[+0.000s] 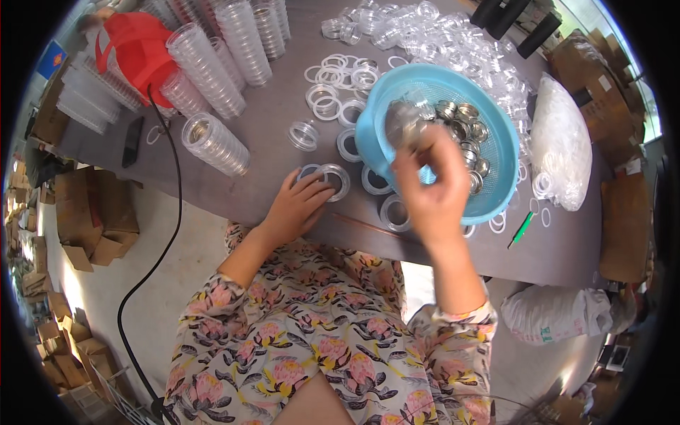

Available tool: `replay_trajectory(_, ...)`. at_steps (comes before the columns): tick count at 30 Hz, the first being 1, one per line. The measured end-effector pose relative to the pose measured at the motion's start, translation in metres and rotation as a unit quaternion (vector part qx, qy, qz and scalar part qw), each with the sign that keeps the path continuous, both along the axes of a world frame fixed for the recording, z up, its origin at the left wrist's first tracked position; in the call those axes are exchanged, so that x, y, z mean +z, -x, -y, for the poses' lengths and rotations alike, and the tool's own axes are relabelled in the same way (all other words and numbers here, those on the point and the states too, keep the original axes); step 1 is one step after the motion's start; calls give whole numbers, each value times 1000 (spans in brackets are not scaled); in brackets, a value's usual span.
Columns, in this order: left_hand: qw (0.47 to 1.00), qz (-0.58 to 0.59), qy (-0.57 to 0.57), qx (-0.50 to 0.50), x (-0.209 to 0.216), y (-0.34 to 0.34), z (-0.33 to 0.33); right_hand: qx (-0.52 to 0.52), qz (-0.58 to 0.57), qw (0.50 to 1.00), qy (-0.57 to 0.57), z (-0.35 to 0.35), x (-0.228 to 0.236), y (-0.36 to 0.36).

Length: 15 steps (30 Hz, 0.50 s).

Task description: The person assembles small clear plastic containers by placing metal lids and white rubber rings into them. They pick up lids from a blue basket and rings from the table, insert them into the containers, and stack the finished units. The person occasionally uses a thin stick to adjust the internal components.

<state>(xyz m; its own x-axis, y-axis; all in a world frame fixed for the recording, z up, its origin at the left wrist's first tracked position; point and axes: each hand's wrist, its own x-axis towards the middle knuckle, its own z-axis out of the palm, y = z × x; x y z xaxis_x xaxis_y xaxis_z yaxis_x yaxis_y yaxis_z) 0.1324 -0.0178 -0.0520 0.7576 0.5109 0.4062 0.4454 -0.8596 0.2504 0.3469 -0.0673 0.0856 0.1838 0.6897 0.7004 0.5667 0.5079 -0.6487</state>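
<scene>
A small metal cap [405,122] is pinched in the raised right hand [428,188] above the blue basket [504,152]. A clear round case [333,180] on the desk [234,191] is steadied by the left hand's [297,205] spread fingertips. Seating the cap likely calls for careful centring.

Showing light blue on the basket [503,152], silver on the caps [464,124] inside it, clear white on rings [329,92] left of it, red on a bag [138,46] far left, pink floral print on sleeves [234,312] below it

A dark worktable [234,191] stands on pale floor [152,283] among cardboard boxes [92,212].
</scene>
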Motion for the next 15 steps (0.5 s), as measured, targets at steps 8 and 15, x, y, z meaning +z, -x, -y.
replay_trajectory(8, 759, 393, 497, 152, 1, 13, 20, 112, 7, 988, 103, 36, -64, 43)
replay_trajectory(15, 853, 315, 242, 339, -33, 56, -3, 105, 142, 973, 148, -2, -125, 77)
